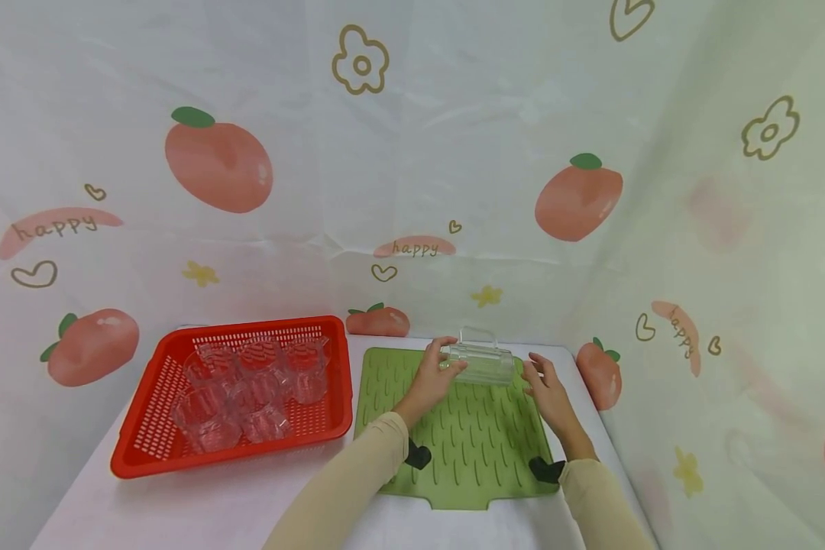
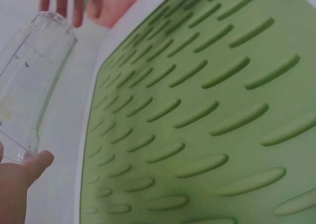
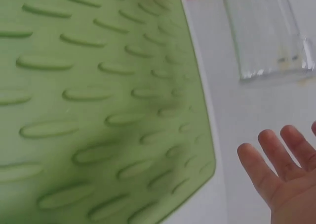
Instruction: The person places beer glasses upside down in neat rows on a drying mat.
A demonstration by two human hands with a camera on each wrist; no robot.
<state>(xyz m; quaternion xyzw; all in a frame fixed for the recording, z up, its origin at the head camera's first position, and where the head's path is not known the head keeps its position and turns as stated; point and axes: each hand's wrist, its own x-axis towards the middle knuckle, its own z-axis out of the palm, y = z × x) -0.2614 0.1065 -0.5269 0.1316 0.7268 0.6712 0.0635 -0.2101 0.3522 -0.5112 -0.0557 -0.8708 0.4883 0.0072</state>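
A clear glass mug (image 1: pixel 484 365) is held sideways above the far part of a green ridged mat (image 1: pixel 467 443), with its handle pointing up. My left hand (image 1: pixel 429 382) grips the mug's left end, and the thumb (image 2: pixel 38 165) shows against that end in the left wrist view. Just off the mug's right end is my right hand (image 1: pixel 548 391). In the right wrist view its fingers (image 3: pixel 266 172) are spread and apart from the glass (image 3: pixel 269 33). Black bands cross both wrists.
On the left stands a red plastic basket (image 1: pixel 347 382) holding several clear glass mugs (image 1: pixel 257 424). The mat lies on a white table (image 1: pixel 302 481). A white printed curtain (image 1: pixel 412 168) rises behind the table and along its right side.
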